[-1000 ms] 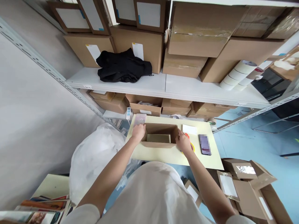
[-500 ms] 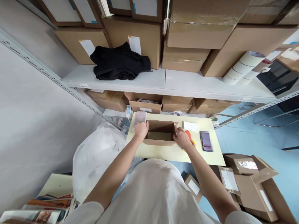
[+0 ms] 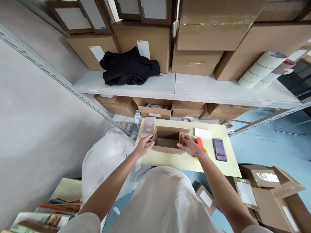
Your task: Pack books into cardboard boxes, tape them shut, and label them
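Observation:
A small cardboard box (image 3: 170, 150), open at the top, stands on the pale yellow table (image 3: 157, 158) in front of me. At its left end is my left hand (image 3: 144, 145), its fingers apart and touching the side. My right hand (image 3: 189, 144) pinches the flap at the right end, which stands up. Just right of that hand, and partly hidden by it, lies a red, yellow and blue item (image 3: 199, 142) whose kind I cannot make out. Behind my left hand lies a clear, pinkish plastic case (image 3: 149, 124).
A white card or pad (image 3: 202, 133) and a phone (image 3: 220, 149) lie on the table's right part. Behind it rises a shelf (image 3: 155, 90) with boxes, a black garment (image 3: 131, 68) and tape rolls (image 3: 263, 69). A plastic bag (image 3: 104, 161) bulges at left; cardboard boxes (image 3: 264, 197) lie at lower right.
My left hand has loosened from the box's left edge and its fingers have spread. The right flap now stands up by my right hand. The view has shifted slightly.

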